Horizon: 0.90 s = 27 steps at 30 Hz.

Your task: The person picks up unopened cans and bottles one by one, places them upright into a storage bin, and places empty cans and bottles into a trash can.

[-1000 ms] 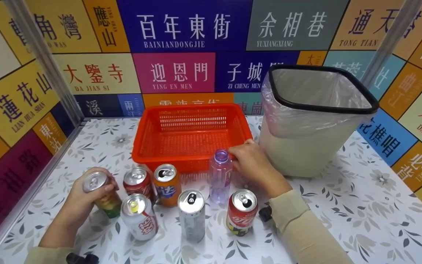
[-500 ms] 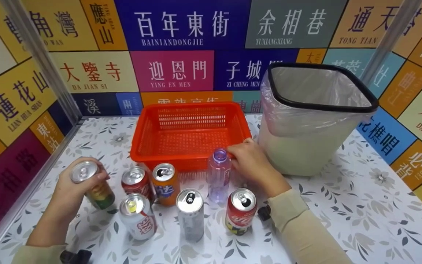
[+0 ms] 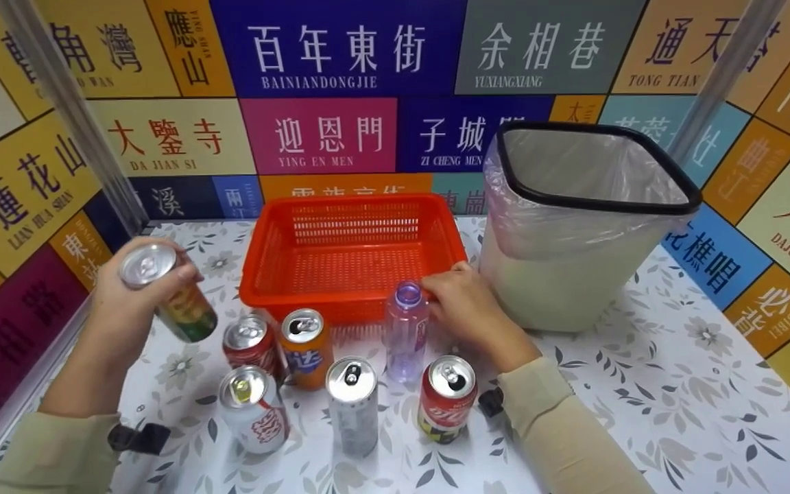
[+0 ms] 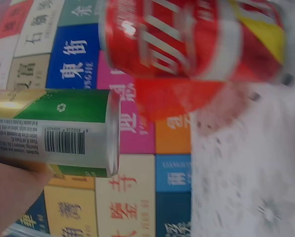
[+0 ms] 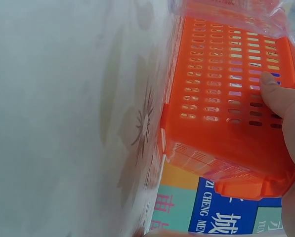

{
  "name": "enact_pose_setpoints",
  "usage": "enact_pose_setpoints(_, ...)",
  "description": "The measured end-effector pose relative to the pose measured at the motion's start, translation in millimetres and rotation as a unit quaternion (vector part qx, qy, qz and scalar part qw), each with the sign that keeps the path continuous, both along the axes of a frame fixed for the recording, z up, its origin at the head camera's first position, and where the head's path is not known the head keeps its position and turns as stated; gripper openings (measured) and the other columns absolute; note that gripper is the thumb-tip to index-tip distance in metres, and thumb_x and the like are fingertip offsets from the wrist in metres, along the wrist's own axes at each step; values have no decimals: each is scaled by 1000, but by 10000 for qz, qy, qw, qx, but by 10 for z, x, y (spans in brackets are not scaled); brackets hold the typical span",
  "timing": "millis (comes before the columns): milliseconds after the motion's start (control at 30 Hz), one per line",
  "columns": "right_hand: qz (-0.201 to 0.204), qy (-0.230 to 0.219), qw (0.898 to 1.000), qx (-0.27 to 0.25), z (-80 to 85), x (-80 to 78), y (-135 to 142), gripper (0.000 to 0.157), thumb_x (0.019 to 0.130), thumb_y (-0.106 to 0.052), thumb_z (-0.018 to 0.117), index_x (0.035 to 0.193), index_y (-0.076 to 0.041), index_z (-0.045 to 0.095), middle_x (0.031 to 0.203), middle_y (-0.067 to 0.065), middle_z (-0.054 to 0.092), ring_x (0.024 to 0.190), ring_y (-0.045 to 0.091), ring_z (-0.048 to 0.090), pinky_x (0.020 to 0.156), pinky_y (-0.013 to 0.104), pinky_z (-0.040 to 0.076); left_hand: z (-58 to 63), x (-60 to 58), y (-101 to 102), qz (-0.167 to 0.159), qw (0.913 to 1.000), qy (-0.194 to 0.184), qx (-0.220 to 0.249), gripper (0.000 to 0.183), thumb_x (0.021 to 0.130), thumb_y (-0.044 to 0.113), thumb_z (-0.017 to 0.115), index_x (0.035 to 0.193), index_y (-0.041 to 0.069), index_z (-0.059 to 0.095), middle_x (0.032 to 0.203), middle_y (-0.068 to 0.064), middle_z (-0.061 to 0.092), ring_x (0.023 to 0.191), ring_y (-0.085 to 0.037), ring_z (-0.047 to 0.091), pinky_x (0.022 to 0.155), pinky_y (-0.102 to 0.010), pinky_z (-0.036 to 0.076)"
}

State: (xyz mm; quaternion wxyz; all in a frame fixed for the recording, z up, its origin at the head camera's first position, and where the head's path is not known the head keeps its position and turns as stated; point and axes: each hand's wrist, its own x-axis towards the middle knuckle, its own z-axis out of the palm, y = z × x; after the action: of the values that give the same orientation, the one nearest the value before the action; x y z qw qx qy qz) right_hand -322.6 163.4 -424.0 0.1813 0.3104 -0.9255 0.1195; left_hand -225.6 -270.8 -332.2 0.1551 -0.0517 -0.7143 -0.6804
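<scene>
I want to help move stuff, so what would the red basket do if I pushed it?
The red basket would probably feel light, because its walls have lots of holes and I see nothing inside. It looks low and wide, so it would likely slide rather than tip. Its thin-looking walls might bend a little if squeezed.

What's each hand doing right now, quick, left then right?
Left hand: closed around the gold-and-green can.
Right hand: holding the red basket at its near right corner.
</scene>
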Motion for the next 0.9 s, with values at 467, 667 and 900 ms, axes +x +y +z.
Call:
enact_pose_setpoints(467,102,218,9997,-67,16,-23,36,12,92,-9,80,88,-16,70,85,1,77,74,24,65,81,40,43,536,-450,566,190,9998,-96,-23,30,93,20,85,115,17,65,117,-4,64,112,-22,57,106,-49,41)
enact_pose_setpoints(667,99,103,9999,-76,33,-2,39,11,92,-9,79,89,-16,71,87,1,78,75,24,65,82,39,43,737,-661,813,324,9989,-197,-271,36,91,25,86,119,18,63,121,-4,64,116,-21,57,112,-52,40)
enact_pose_setpoints(900,228,110,9996,-135,1,10,9,10,94,-9,77,89,-16,71,88,0,78,76,24,67,83,40,43,879,-897,932,314,9983,-461,-150,43,88,29,89,122,20,63,124,-4,63,118,-20,57,115,-52,38)
